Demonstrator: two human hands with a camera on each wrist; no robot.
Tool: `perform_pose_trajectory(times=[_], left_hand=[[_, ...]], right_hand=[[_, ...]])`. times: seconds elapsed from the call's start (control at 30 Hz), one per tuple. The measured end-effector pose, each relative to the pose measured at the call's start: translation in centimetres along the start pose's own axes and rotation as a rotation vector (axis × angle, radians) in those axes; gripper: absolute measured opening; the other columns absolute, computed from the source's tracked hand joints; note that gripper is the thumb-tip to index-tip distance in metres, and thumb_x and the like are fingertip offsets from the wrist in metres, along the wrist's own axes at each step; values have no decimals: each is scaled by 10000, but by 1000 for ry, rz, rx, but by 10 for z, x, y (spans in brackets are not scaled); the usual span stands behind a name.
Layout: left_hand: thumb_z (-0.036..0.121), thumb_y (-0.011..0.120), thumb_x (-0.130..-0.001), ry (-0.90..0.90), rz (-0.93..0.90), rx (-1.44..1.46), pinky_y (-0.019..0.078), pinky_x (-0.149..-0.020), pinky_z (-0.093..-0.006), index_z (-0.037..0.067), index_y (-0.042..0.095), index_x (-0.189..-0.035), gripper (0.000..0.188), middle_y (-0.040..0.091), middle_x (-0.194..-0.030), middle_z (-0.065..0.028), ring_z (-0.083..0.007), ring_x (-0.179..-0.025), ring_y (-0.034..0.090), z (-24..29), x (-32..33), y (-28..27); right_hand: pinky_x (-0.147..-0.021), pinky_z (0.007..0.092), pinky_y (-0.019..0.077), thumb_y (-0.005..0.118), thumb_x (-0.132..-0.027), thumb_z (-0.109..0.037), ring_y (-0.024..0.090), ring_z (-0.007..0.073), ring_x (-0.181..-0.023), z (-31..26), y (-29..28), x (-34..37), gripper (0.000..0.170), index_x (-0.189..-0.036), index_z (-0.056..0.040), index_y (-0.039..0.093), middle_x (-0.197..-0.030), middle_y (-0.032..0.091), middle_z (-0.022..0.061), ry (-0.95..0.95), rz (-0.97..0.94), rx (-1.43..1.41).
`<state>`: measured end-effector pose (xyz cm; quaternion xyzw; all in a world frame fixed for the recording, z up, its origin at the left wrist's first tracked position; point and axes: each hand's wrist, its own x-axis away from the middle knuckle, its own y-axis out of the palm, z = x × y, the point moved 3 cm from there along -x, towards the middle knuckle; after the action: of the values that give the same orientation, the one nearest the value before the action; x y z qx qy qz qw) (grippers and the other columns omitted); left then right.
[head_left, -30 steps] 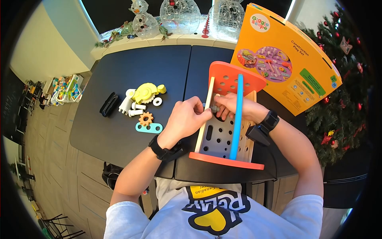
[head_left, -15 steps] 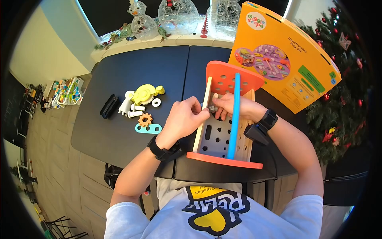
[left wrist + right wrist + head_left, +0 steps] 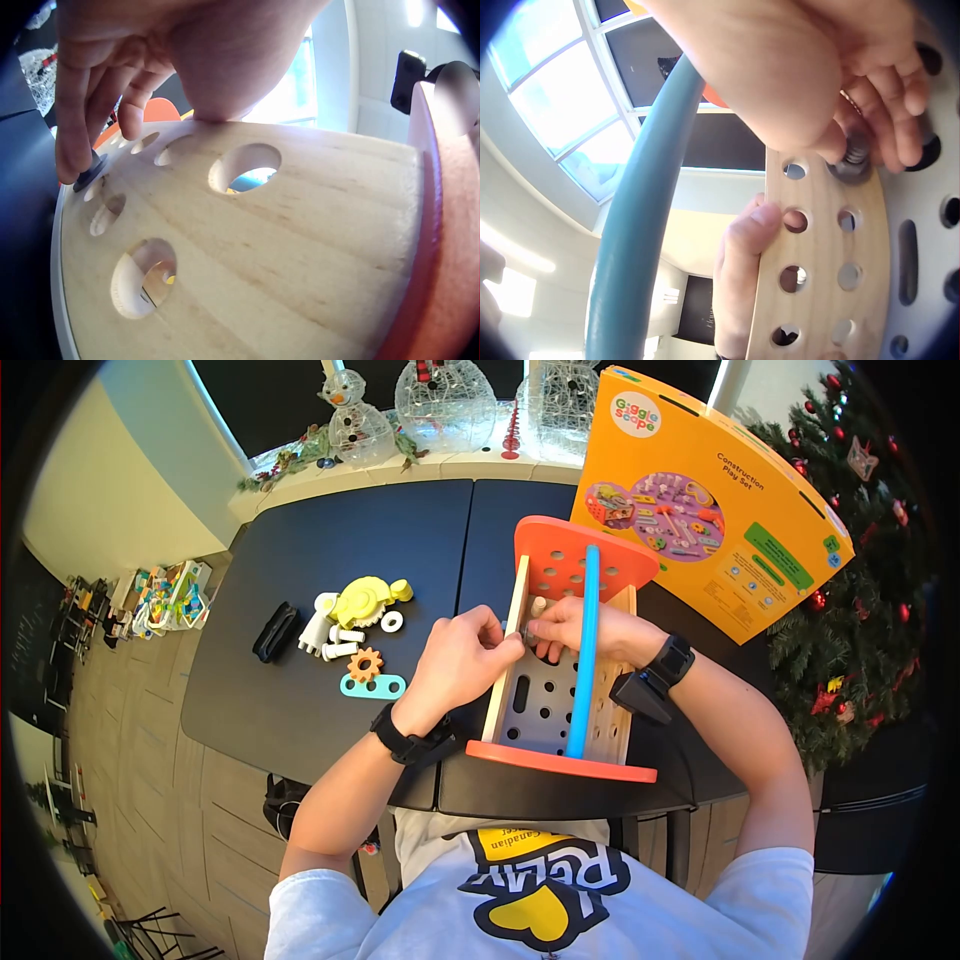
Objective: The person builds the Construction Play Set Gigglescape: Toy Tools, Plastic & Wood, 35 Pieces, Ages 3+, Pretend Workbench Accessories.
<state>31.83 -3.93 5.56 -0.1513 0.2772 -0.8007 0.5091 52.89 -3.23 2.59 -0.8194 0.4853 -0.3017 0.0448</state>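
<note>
A toy workbench with red ends (image 3: 560,763), a blue bar (image 3: 585,660) and a pale wooden side panel (image 3: 508,645) stands on the table. My left hand (image 3: 462,660) is outside that panel; in the left wrist view its fingertips hold a dark grey bolt head (image 3: 90,172) against the wood. Reaching inside, under the bar, my right hand (image 3: 600,632) has thumb and fingers around a dark grey nut (image 3: 851,171) on the bolt's threaded end (image 3: 857,150), close to the panel's inner face. A light peg (image 3: 539,605) stands beside these fingers.
Left on the black table (image 3: 300,705) lie yellow and white toy parts (image 3: 362,602), white screws (image 3: 342,643), a white ring (image 3: 392,622), an orange gear (image 3: 365,664), a turquoise strip (image 3: 373,686) and a black case (image 3: 276,632). An orange box (image 3: 700,510) stands behind the workbench.
My right fingers have shifted slightly toward the side panel and now cover more of the grey nut; the light peg shows more. The left hand keeps its place at the panel.
</note>
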Motion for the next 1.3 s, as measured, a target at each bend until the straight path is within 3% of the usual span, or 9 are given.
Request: perform_pose_trajectory(times=[0.13,0.23,0.43,0.5,0.73,0.83,1.03,1.13,1.3], left_hand=[[301,735,-836,25,42,43,558,-644,-367,-23,649,-803,336,690,-680,-155,-297,-641,706,-2,0,2],[307,736,-837,28,43,51,558,-645,-367,-23,649,-803,342,689,-679,-153,-297,-643,706,-3,-1,2],[300,732,-867,7,7,13,562,-684,-345,-30,659,-847,339,718,-744,-157,-251,-692,719,-3,-1,1],[307,737,-836,31,46,37,559,-647,-366,-24,654,-806,343,691,-683,-156,-297,-645,707,-5,-1,3],[306,737,-836,22,47,43,559,-647,-364,-23,654,-806,340,691,-684,-156,-295,-641,704,-3,-1,2],[308,737,-837,33,47,39,558,-645,-365,-21,650,-801,342,689,-681,-155,-295,-640,703,-4,-1,3],[302,729,-852,29,36,3,560,-659,-357,-24,652,-817,337,696,-698,-152,-273,-657,706,-4,-2,2],[287,725,-877,-2,3,-19,566,-691,-333,-34,662,-855,328,718,-743,-151,-224,-698,718,0,0,0],[289,726,-881,-1,7,0,563,-686,-330,-34,662,-855,331,717,-739,-148,-218,-692,714,-1,-1,1]], right_hand=[[-752,326,584,523,-1074,-464,742,185,-841,-1,1,-1,586,-1265,77,641,-973,774,139,81,19,-82],[-616,239,471,559,-1077,-430,693,105,-814,-12,3,7,441,-1136,-9,673,-916,723,50,115,113,-157],[-632,238,468,672,-1030,-321,697,104,-827,-5,0,4,335,-1136,-3,666,-917,721,43,-72,33,-14],[-642,244,479,632,-1052,-343,706,115,-838,-6,0,4,360,-1144,3,671,-924,733,57,-44,21,-6],[-664,256,514,481,-1104,-427,728,150,-847,-4,4,1,483,-1172,13,669,-973,764,104,72,-18,-110],[-754,324,589,532,-1077,-380,753,208,-872,-18,2,11,485,-1215,69,655,-1030,769,174,129,103,-142],[-723,289,582,648,-1032,-343,736,166,-861,-10,4,8,434,-1209,54,662,-975,751,141,-70,34,24],[-679,253,526,560,-1084,-417,711,129,-855,-7,5,4,439,-1142,0,684,-950,735,65,-55,-31,27],[-671,259,532,443,-1111,-481,711,134,-838,-10,6,6,540,-1122,3,684,-1009,731,71,119,-49,-76]])
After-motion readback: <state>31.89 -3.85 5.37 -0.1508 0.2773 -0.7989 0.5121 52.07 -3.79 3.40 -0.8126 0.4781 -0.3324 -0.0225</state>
